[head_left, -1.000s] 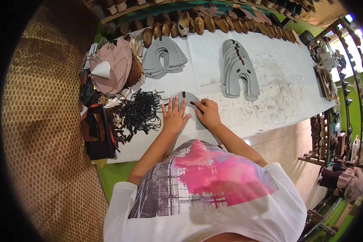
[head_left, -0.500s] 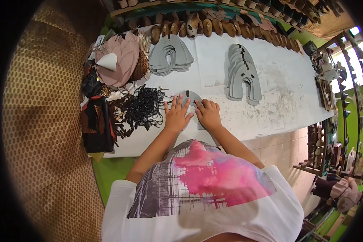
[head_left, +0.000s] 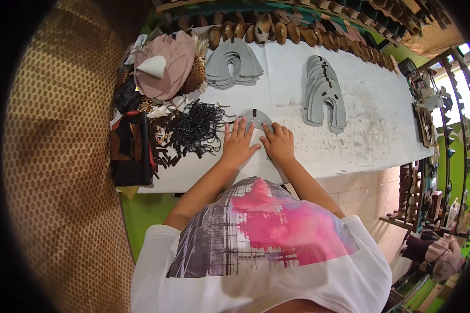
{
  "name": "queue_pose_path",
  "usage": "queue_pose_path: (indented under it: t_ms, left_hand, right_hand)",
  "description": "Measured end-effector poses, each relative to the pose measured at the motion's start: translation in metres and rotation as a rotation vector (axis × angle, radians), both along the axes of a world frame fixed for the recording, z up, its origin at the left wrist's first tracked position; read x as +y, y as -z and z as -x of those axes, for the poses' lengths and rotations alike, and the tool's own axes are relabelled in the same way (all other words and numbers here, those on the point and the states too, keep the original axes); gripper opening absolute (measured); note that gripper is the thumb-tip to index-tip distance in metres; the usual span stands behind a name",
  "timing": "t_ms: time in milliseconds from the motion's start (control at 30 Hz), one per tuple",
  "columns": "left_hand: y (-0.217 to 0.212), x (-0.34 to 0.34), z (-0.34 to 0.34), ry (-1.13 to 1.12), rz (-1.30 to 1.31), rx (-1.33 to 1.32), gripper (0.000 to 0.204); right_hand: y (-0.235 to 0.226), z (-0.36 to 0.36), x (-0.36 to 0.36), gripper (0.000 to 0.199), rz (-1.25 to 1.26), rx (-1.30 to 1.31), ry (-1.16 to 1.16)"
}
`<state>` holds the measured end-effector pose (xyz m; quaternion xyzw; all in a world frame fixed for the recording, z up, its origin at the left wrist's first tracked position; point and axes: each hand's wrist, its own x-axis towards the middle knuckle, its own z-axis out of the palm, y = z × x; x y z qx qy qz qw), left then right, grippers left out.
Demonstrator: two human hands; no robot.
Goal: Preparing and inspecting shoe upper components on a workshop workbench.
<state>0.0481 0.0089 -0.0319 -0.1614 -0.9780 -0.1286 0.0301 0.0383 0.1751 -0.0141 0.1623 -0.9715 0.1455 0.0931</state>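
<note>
Grey cut piece (head_left: 257, 121) under both hands: matt, flat, leather- or felt-like sheet. Grey stacks (head_left: 325, 93) at 1 o'clock and (head_left: 233, 63) at 12: same matt sheet. Table top (head_left: 381, 125): white, dull, scuffed and smudged. Black cords (head_left: 196, 128) at 9 o'clock: slightly glossy. Pink pieces (head_left: 167, 70) at 11: soft, matt leather look.

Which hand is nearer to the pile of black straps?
Left. The left hand lies just right of the black straps; the right hand is farther right, beyond it.
</note>
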Motion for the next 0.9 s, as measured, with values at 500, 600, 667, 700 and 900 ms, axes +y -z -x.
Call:
queue_pose_path:
  t_ms: [500, 600, 667, 700, 900]
  left_hand:
    - [-0.041, -0.119, -0.048, -0.033, -0.185, 0.043, 0.025]
    - [-0.048, -0.160, -0.053, -0.259, -0.243, 0.129, 0.017]
    - [-0.050, -0.185, -0.058, -0.329, -0.180, 0.174, 0.017]
    - [-0.050, -0.198, -0.061, -0.395, -0.117, 0.218, 0.017]
    - [-0.048, -0.245, -0.064, -0.473, 0.002, 0.166, 0.023]
  right_hand:
    - [-0.020, -0.008, -0.093, 0.041, 0.079, 0.111, -0.121]
    - [-0.027, -0.007, -0.132, 0.035, 0.158, 0.079, -0.224]
    - [-0.029, -0.006, -0.158, 0.028, 0.212, 0.050, -0.336]
    - [-0.030, -0.007, -0.171, 0.028, 0.212, 0.050, -0.341]
    - [-0.020, -0.011, -0.241, 0.020, 0.198, 0.036, -0.549]
